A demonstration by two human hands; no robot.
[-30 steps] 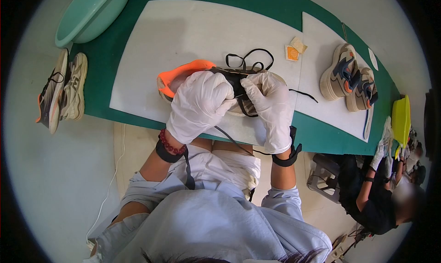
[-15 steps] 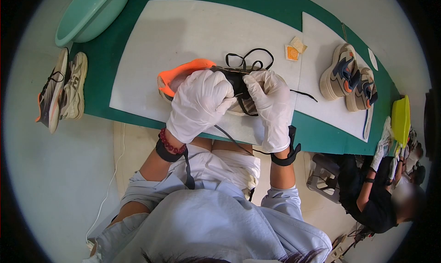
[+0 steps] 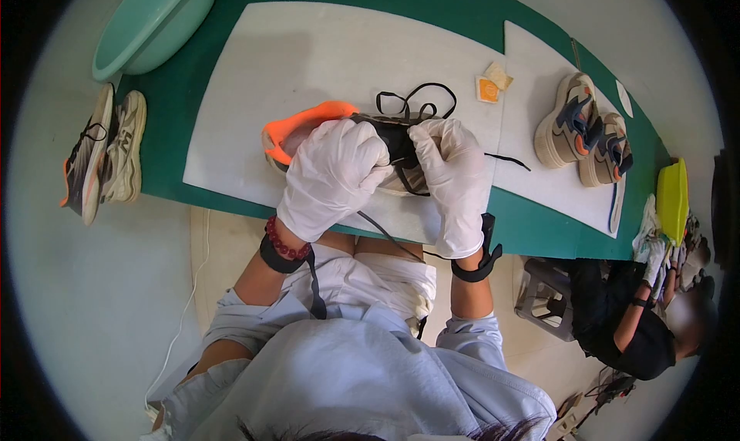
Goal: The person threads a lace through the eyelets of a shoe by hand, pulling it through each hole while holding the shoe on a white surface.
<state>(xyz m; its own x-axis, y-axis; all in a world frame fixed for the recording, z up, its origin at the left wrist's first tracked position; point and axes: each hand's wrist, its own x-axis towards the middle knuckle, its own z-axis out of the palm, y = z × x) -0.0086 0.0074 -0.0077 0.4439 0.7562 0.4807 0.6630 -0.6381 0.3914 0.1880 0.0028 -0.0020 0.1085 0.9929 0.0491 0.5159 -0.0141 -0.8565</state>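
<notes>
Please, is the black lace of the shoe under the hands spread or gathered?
Spread: the lace makes loose loops beyond the shoe, and one end lies past the right hand. Whether knotted, cannot tell.

pale shoe at left point(image 3: 126, 149): side mark like an "n" | orange packet point(image 3: 487, 90): print too small to read

Open mat point(image 3: 347, 55) beyond shoe point(image 3: 312, 120), sneakers point(image 3: 566, 125) blocking right
</notes>
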